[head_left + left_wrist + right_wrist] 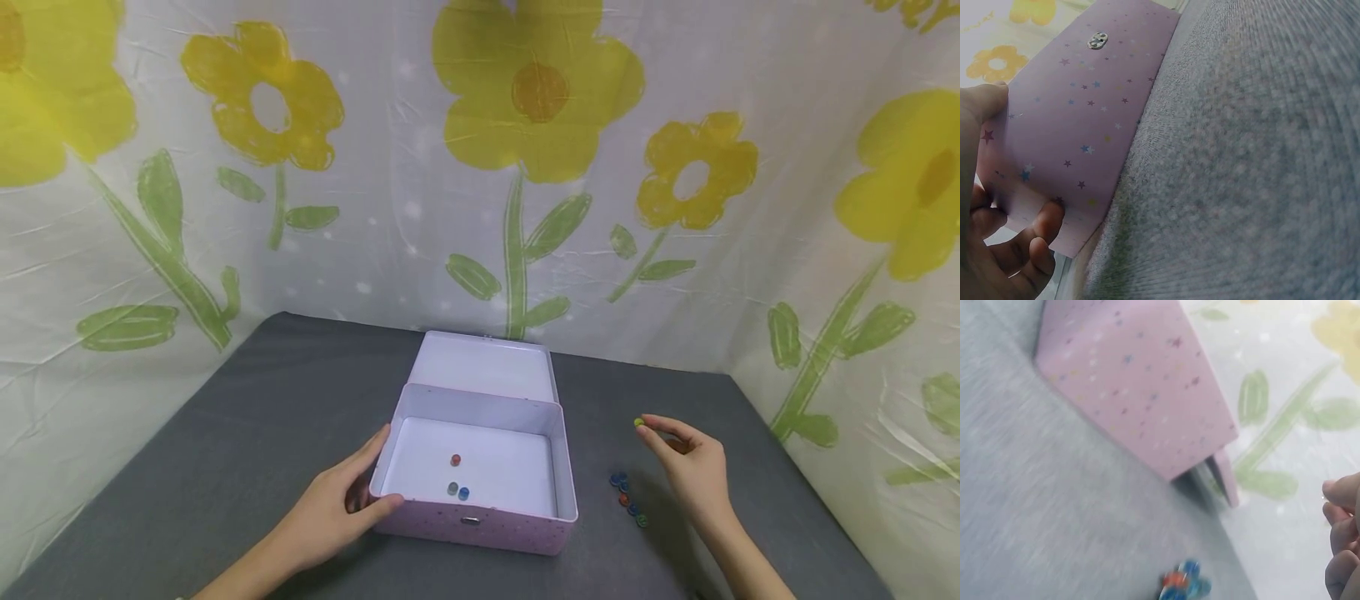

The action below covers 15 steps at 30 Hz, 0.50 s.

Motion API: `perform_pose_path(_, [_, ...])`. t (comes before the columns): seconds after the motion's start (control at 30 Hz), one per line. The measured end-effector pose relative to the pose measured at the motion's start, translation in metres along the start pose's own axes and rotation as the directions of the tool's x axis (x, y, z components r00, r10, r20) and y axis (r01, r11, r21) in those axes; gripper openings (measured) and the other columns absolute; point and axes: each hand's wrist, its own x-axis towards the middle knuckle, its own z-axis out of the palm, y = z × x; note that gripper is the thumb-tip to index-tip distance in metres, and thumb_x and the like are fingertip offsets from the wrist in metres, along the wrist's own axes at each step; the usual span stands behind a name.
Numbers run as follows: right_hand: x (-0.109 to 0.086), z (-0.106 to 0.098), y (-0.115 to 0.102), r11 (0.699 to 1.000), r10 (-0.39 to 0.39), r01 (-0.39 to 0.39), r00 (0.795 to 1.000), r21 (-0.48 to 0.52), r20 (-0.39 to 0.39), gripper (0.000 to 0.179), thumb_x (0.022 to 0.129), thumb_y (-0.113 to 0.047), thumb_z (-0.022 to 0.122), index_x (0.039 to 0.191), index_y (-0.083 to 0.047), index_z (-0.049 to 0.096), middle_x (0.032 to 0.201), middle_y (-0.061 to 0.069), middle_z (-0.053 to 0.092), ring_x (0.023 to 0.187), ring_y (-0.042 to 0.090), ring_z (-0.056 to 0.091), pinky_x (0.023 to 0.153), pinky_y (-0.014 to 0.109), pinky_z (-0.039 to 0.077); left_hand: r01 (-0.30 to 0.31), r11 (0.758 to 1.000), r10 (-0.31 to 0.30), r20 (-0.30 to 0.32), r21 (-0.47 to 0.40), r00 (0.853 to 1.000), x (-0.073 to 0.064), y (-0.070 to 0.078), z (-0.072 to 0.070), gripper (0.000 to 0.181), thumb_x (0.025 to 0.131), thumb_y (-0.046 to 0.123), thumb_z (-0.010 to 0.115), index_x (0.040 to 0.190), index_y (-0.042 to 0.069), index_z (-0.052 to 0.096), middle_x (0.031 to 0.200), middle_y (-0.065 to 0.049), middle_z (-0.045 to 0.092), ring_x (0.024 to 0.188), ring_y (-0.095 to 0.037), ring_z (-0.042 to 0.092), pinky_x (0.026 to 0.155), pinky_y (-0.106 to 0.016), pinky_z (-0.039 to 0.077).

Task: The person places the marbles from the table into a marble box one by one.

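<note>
Right hand point(692, 467), pinch pose, above table point(315, 408)

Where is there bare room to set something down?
A wide bare patch of table lies left of the box, beyond the left hand. Another lies right of the lid, beyond the right hand. Inside, the floor is bare on its right. Crowded: where small colored pieces lie, right of the box.
</note>
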Motion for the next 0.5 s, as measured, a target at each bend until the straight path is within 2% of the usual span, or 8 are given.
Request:
perform_pose_path(0.07, [0.002,0.005,-0.006,0.999,-0.028,0.028,1.000,0.015,-0.006,0.034,0.098,-0.033,0.080,0.121,-0.008,0.079,0.120,-0.004,0.077,0.079,0.005,0.070,0.050,0.031,0.035,-0.012,1.000,0.012,0.001,0.002,1.000,0.000,-0.001,0.000,0.090,0.092,0.044,0.083,0.166,0.018,0.039,0.148,-0.011,0.057,0.072,-0.001,0.048,0.063,-0.022,0.046])
perform_pose_path(0.13, [0.003,0.010,-0.012,0.998,-0.048,0.048,0.999,0.036,-0.008,0.034,0.098,-0.030,0.080,0.121,-0.006,0.079,0.121,-0.002,0.077,0.077,0.005,0.068,0.049,0.030,0.034,-0.013,1.000,0.013,0.003,-0.001,1.000,0.000,-0.001,0.001,0.089,0.092,0.044,0.083,0.166,0.019,0.039,0.151,-0.012,0.056,0.072,-0.001,0.048,0.063,-0.022,0.046])
perform_pose_path(0.37, [0.009,0.033,-0.031,0.990,-0.075,0.077,0.997,0.114,-0.024,0.025,0.098,-0.023,0.080,0.116,-0.005,0.081,0.103,-0.017,0.076,0.059,0.009,0.049,0.046,0.025,0.033,0.001,1.000,-0.001,0.012,-0.007,1.000,0.000,-0.002,0.001,0.090,0.092,0.044,0.083,0.166,0.018,0.039,0.150,-0.012,0.056,0.071,-0.002,0.048,0.063,-0.022,0.046])
perform_pose_path(0.5, [0.012,0.046,-0.042,0.987,-0.063,0.069,0.997,0.144,-0.049,0.026,0.096,-0.026,0.082,0.115,-0.008,0.081,0.104,-0.015,0.077,0.060,0.009,0.049,0.047,0.024,0.032,-0.014,1.000,0.014,0.002,0.003,1.000,0.000,-0.003,0.002,0.089,0.092,0.044,0.083,0.166,0.018,0.039,0.153,-0.013,0.055,0.072,-0.001,0.048,0.064,-0.022,0.046])
